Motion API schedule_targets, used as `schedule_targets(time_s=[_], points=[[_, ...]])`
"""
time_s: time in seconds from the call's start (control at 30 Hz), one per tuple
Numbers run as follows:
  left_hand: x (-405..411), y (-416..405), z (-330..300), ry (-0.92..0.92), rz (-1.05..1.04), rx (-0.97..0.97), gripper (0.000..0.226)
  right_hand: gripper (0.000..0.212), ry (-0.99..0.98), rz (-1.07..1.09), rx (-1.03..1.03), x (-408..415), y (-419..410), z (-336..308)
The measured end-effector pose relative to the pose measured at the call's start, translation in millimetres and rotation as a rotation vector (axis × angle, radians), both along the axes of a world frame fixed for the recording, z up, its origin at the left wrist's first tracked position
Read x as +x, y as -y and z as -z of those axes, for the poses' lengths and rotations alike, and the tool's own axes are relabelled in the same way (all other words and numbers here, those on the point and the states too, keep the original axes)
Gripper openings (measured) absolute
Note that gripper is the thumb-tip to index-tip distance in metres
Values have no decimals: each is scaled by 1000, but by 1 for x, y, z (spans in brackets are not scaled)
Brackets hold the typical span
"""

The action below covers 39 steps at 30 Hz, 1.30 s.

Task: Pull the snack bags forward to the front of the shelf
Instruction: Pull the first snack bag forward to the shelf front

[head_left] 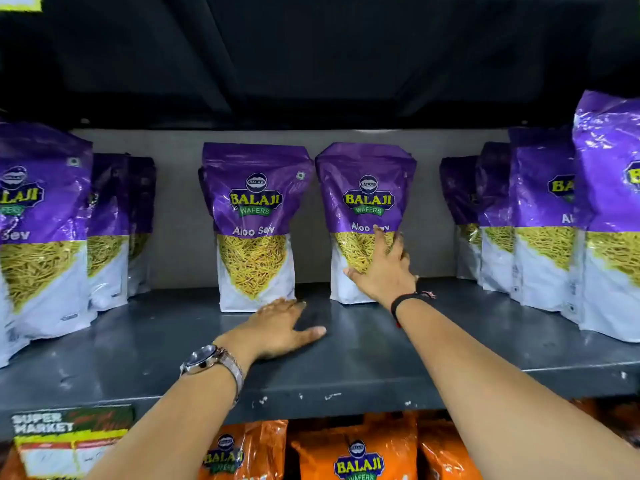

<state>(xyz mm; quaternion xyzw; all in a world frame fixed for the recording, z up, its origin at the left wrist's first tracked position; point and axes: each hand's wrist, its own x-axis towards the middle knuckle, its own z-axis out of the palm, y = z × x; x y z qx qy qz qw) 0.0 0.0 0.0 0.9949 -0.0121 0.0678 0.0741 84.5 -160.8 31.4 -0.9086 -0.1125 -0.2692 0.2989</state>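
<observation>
Both my forearms reach in from six o'clock over the shelf (346, 372) lip, with orange bags (353, 452) on the tier below. My left hand (277, 323), watch (207, 362) on the wrist, lies flat and open on the shelf, fingertips just at the foot of the left middle bag (254, 226), holding nothing. My right hand (384, 271), black band (408, 301) at the wrist, spreads wide against the front of the right middle bag (363, 209), fingers wrapping toward its three o'clock edge; that grip is open and pressing, not closed. Both bags stand upright at twelve o'clock, well back near the rear wall, while the rows at nine and three o'clock already sit nearer the edge. To pull well, I judge I should hook my fingers behind the bag's side low down, near its base, and slide it toward six o'clock without tipping it; a pull from high up would likely topple it. The bags are glossy pouches, purple on top, a clear panel showing thin yellow sev, white at the bottom, and crinkly.
</observation>
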Motion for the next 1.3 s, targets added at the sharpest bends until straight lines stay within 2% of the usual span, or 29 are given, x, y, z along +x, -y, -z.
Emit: schedule_targets(time_s=[0.2,0.53,1.3], points=[[2,6,11,-73,-18,-12,65,102,-52,-3,52,18,-20,-1],[0,6,9,-76,0,-14,65,86,-12,20,120,31,-18,2],[-5,7,7,-84,-26,-89,65,83,55,39,119,-15,6,3]])
